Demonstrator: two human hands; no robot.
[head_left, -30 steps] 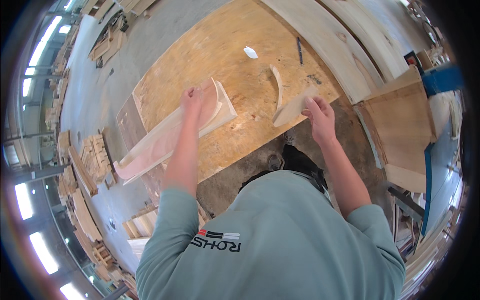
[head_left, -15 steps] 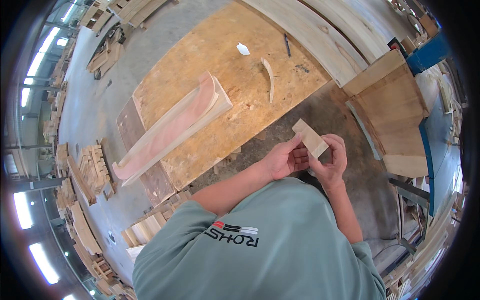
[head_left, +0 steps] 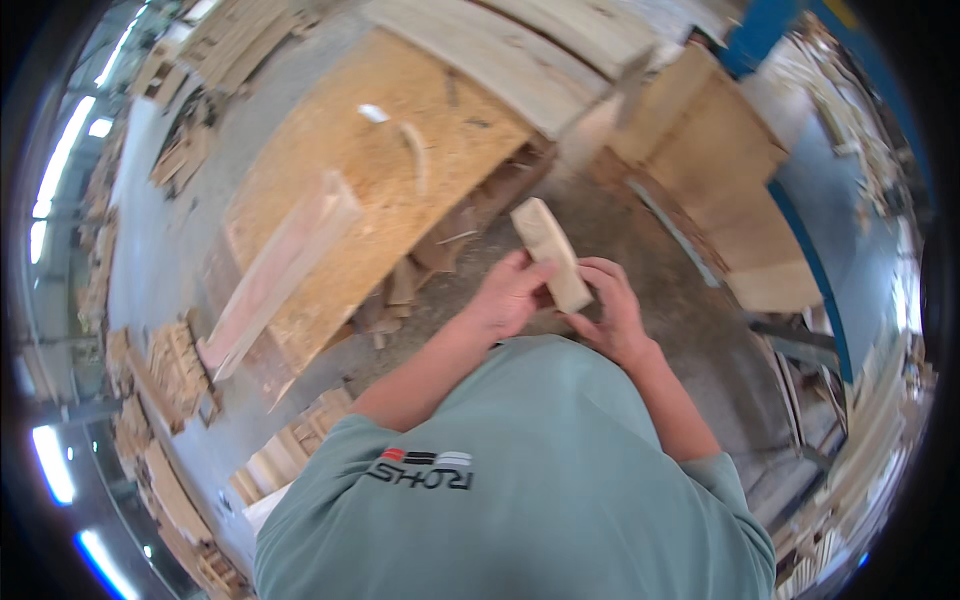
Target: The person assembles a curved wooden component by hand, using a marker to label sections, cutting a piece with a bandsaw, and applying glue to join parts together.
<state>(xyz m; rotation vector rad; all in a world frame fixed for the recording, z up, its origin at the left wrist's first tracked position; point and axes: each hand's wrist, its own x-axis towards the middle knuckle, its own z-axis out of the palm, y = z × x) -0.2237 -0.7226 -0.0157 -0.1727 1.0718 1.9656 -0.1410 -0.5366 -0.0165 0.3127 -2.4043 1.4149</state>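
A short, pale wood block [head_left: 549, 250] with a slightly curved edge is held in front of my body, tilted, over the gap beside the workbench. My left hand [head_left: 510, 292] grips its left side, thumb laid across the face. At its lower right end, my right hand [head_left: 612, 312] pinches it between thumb and fingers. Left of my hands, a long wooden piece with a pinkish curved template on it [head_left: 275, 275] lies on the yellowish workbench [head_left: 400, 190]. A thin curved wood strip [head_left: 414, 155] and a small white scrap [head_left: 373, 114] rest farther back on the bench.
Wide planks [head_left: 480, 50] lie beyond the bench. A wood-topped machine table [head_left: 715, 170] with a blue frame stands to the right. Offcuts [head_left: 405, 285] are stacked under the bench, and wood pieces [head_left: 180, 365] stand on the floor at left.
The block has been turned in my hands, now standing more upright and showing its thick edge. My view has swung right, so the bench appears farther left and blurred.
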